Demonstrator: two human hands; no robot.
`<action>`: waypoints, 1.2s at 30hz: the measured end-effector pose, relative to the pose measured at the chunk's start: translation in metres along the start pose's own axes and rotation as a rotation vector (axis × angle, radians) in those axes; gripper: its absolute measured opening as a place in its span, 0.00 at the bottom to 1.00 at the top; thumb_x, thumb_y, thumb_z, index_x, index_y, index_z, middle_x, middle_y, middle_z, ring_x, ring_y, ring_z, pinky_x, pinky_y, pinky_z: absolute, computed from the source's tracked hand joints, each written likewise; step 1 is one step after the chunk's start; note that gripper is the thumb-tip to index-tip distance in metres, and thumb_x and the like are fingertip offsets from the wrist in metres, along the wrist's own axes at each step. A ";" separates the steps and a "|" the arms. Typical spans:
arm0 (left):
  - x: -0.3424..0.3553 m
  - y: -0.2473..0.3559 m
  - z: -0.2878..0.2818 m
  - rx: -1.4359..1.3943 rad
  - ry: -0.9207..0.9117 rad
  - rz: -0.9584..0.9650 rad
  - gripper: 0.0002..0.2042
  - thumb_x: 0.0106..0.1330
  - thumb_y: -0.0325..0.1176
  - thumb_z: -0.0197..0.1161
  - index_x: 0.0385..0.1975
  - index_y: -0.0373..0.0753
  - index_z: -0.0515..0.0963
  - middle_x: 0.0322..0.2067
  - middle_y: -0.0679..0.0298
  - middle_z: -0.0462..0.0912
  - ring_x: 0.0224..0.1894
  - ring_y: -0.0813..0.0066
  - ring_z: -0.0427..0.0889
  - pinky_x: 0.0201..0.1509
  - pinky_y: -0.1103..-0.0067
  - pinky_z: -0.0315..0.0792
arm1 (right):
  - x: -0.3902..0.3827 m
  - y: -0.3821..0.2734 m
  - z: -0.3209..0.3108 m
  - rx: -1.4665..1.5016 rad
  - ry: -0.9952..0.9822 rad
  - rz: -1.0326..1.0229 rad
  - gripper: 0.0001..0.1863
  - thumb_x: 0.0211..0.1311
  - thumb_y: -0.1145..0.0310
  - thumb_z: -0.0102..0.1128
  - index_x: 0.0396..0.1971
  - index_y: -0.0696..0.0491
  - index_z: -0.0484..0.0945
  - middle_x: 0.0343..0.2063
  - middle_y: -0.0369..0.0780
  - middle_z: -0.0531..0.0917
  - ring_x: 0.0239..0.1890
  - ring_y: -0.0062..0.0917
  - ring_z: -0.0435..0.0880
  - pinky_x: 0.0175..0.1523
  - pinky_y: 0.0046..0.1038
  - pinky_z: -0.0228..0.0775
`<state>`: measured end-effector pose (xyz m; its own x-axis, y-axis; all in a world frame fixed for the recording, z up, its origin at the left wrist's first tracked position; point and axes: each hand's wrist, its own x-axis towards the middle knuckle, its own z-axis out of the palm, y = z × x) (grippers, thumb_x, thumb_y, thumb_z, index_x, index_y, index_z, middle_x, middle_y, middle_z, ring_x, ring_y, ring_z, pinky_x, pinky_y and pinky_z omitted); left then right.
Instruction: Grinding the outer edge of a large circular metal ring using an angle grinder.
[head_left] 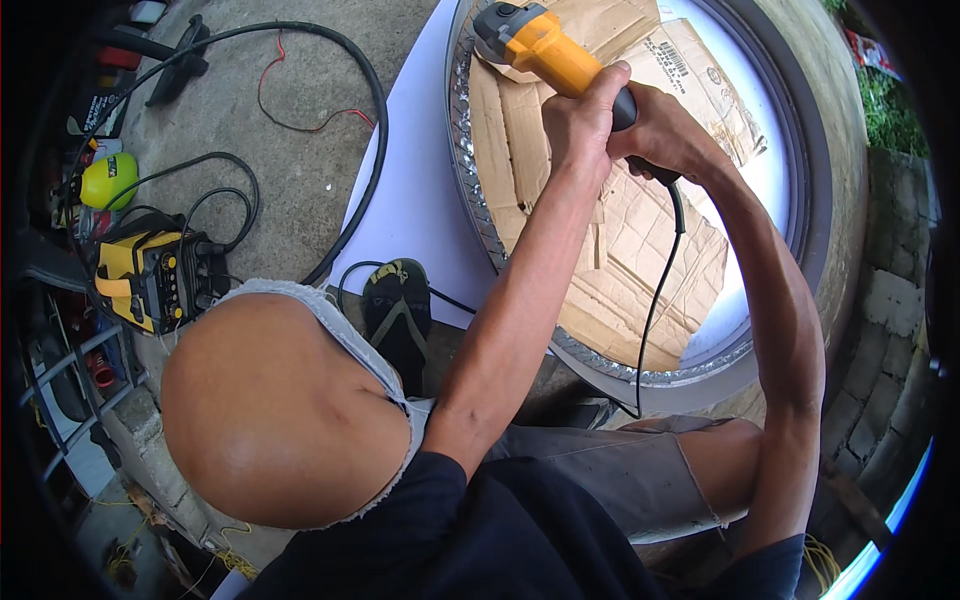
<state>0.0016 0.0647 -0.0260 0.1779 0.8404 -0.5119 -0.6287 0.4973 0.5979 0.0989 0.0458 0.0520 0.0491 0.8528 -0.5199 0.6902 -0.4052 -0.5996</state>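
Observation:
An orange and black angle grinder (565, 58) with a grey metal head is held out ahead of me. My left hand (581, 128) is closed around its body near the dark rear part. My right hand (668, 128) grips the black rear end, close against the left hand. From there a black power cord (660, 285) hangs toward my knees. The grinder's head is over the far left side of a large round grey metal rim (812, 160); whether it touches the rim is unclear. Creased brown cardboard (640, 275) lies inside the rim, whose inner edge is speckled with shiny marks.
A yellow and black welding machine (140, 275) stands at the left with a thick black cable (372, 160) looping over the concrete. Near it are a bright green rounded object (108, 180) and thin red wire. A white sheet (400, 200) lies under the rim; a block wall (885, 330) runs along the right.

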 end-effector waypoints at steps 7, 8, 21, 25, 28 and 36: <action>-0.004 0.003 -0.005 -0.026 0.031 0.000 0.25 0.53 0.38 0.80 0.43 0.25 0.79 0.39 0.53 0.84 0.36 0.67 0.85 0.39 0.72 0.82 | 0.004 -0.002 0.004 -0.046 -0.054 -0.023 0.32 0.41 0.67 0.73 0.49 0.65 0.76 0.26 0.42 0.84 0.23 0.23 0.83 0.27 0.24 0.77; -0.005 0.004 -0.007 -0.043 0.041 -0.016 0.25 0.53 0.37 0.80 0.43 0.25 0.79 0.38 0.54 0.84 0.36 0.67 0.85 0.39 0.72 0.82 | 0.007 0.001 0.007 -0.044 -0.054 -0.025 0.32 0.41 0.67 0.73 0.49 0.65 0.76 0.26 0.42 0.84 0.23 0.23 0.83 0.27 0.24 0.77; 0.008 0.011 -0.010 0.053 0.038 -0.063 0.22 0.53 0.37 0.79 0.40 0.26 0.80 0.35 0.56 0.84 0.34 0.69 0.85 0.37 0.73 0.82 | 0.012 -0.006 0.011 0.030 -0.047 0.001 0.28 0.41 0.68 0.73 0.45 0.65 0.76 0.22 0.39 0.82 0.18 0.20 0.80 0.23 0.22 0.74; 0.006 0.008 -0.008 0.046 -0.002 -0.043 0.22 0.53 0.37 0.79 0.41 0.26 0.81 0.35 0.56 0.84 0.35 0.70 0.85 0.38 0.74 0.81 | 0.007 -0.001 0.010 0.025 -0.004 0.000 0.29 0.41 0.67 0.71 0.46 0.64 0.77 0.24 0.41 0.83 0.20 0.22 0.82 0.22 0.24 0.74; 0.003 0.005 -0.003 0.081 -0.030 -0.038 0.23 0.53 0.37 0.79 0.42 0.27 0.81 0.36 0.56 0.84 0.35 0.70 0.85 0.38 0.74 0.81 | 0.003 0.009 0.009 0.072 0.021 -0.003 0.29 0.41 0.66 0.72 0.46 0.64 0.77 0.24 0.41 0.83 0.20 0.21 0.81 0.23 0.24 0.74; -0.009 0.000 0.001 0.033 -0.060 -0.041 0.28 0.50 0.43 0.80 0.41 0.25 0.81 0.36 0.54 0.85 0.36 0.67 0.85 0.40 0.73 0.80 | -0.009 0.003 -0.003 0.047 -0.030 0.033 0.31 0.40 0.66 0.74 0.46 0.64 0.74 0.27 0.39 0.80 0.22 0.20 0.80 0.24 0.21 0.73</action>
<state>0.0013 0.0571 -0.0206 0.2489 0.8299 -0.4992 -0.5948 0.5378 0.5975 0.1032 0.0381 0.0564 0.0496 0.8288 -0.5573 0.6540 -0.4487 -0.6091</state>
